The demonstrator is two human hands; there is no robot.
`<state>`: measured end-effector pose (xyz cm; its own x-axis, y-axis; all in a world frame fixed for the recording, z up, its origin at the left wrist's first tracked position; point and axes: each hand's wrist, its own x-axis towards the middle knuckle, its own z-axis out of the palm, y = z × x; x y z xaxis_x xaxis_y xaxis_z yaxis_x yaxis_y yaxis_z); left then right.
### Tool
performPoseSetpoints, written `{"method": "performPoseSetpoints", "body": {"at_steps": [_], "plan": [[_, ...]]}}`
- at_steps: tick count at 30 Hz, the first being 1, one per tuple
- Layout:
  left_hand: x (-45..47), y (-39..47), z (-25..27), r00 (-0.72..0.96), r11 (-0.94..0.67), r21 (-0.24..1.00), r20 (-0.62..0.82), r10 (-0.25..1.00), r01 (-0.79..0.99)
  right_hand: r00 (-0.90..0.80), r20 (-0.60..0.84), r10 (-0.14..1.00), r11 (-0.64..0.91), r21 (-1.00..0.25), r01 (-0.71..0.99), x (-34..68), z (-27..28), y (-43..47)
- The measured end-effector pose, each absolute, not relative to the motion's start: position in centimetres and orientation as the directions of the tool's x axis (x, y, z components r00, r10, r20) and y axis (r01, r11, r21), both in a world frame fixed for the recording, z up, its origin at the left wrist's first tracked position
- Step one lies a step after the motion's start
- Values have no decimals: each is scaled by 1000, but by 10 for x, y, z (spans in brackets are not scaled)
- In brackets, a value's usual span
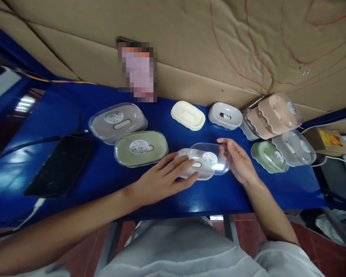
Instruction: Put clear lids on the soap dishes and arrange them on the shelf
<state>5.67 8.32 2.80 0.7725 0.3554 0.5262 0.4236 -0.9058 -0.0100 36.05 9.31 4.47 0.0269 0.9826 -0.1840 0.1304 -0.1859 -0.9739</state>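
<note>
On the blue table [109, 173], a white soap box base [192, 174] lies in front of me. My left hand [164, 179] rests flat on its left end, fingers spread. My right hand [238, 159] grips the right edge of a clear lid [210, 157] with a round sticker, which sits skewed over the base, shifted to the right. A green lidded box [141, 148] and a grey lidded box [118, 121] lie to the left.
A cream tray [188, 114] and a white tray [225, 115] sit at the back by the cardboard wall [190, 46]. Stacked pink boxes [272, 115], a green box [266, 156] and a clear-lidded box [294, 148] crowd the right. A black tablet [62, 165] lies left.
</note>
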Motion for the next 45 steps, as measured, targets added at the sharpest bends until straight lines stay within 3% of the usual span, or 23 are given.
{"method": "performPoseSetpoints", "body": {"at_steps": [6,10,15,18,24,28,31,35,40,45], "plan": [[58,84,21,790,-895,-13,476,387,446,-223,92,970,204,-806,556,348,32,82],[55,82,27,787,-892,-16,479,389,451,-435,137,890,387,-731,562,345,32,76],[53,81,32,810,-921,-20,483,332,389,-554,172,815,512,-662,547,347,31,79],[54,81,28,815,-924,-4,472,335,382,-578,176,797,534,-653,537,350,28,82],[63,81,20,765,-866,119,422,486,485,-583,142,800,479,-737,477,351,25,84],[68,75,21,815,-893,115,371,445,435,-488,154,859,357,-864,355,356,15,92],[67,64,26,837,-923,110,392,382,369,-364,209,907,330,-891,311,362,5,99],[46,58,44,746,-878,107,485,456,467,-308,313,898,435,-727,530,366,4,106],[-27,89,65,440,-652,126,642,628,747,-537,330,776,630,-365,686,348,12,129],[-84,129,52,304,-512,159,644,702,844,-582,229,781,625,-274,731,317,14,157]]}}
